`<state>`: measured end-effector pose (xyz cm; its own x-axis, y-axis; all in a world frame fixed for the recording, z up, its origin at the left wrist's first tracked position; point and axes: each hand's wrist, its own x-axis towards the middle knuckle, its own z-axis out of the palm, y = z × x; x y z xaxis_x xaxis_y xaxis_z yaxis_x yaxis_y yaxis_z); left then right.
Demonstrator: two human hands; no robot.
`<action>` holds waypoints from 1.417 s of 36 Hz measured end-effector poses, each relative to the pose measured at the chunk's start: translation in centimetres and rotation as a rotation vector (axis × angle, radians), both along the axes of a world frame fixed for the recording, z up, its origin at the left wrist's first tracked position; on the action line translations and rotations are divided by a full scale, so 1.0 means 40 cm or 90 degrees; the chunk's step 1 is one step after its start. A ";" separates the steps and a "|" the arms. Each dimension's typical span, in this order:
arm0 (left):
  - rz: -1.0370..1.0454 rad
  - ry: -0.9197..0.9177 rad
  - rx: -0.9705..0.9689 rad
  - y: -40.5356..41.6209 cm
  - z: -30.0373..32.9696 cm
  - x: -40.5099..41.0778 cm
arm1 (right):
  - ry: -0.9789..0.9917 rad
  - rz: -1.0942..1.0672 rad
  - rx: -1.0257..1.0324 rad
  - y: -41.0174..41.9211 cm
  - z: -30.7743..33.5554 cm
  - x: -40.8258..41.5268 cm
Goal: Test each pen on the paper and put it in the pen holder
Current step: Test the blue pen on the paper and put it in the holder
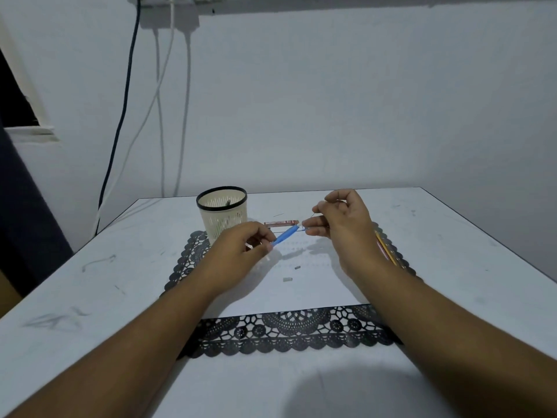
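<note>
Forearms come in from bottom edge, both hands raised over paper (301,285), which sits on black lace mat (289,330).

Left hand (241,245) pinches rear end of blue pen (286,235) btwn thumb and fingers, curled round it. Pen long axis runs lower-left to upper-right, tip end pointing at right hand (340,221). Right hand is just beside that tip end, fingers curled, pinching smth thin, looks like a lead or refill, too small to tell for sure. Tip and right fingertips nearly touching; contact unclear.

Pen is in air, not on paper. Prob being loaded/fixed before test, judging by pose.

Pen holder (223,215): cream mesh cup w/ black rim, upright at mat's far-left corner, closer to left hand. One item inside already. Small brown box (281,222) lies just behind pen. More pencils (385,248) lie on mat by right wrist. Two small bits (287,279) on paper.
</note>
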<state>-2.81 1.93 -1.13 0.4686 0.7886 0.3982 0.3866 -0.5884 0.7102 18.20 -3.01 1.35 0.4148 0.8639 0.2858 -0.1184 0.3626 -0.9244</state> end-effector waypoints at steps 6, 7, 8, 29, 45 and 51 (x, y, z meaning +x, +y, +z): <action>0.001 -0.018 -0.012 -0.006 0.004 0.003 | -0.014 0.001 0.017 -0.008 0.003 -0.013; 0.001 -0.020 -0.012 -0.008 0.005 0.003 | -0.013 0.002 0.021 -0.009 0.003 -0.014; 0.000 -0.021 -0.013 -0.008 0.006 0.003 | -0.014 0.003 0.025 -0.011 0.004 -0.015; 0.005 -0.015 -0.008 -0.011 0.008 0.004 | -0.031 0.003 0.036 -0.023 0.001 -0.024; -0.005 -0.060 -0.039 -0.003 0.002 0.005 | -0.224 0.018 -0.023 -0.025 -0.023 -0.015; -0.006 -0.074 -0.061 0.004 0.000 0.004 | -0.304 0.049 -0.050 -0.023 -0.012 0.009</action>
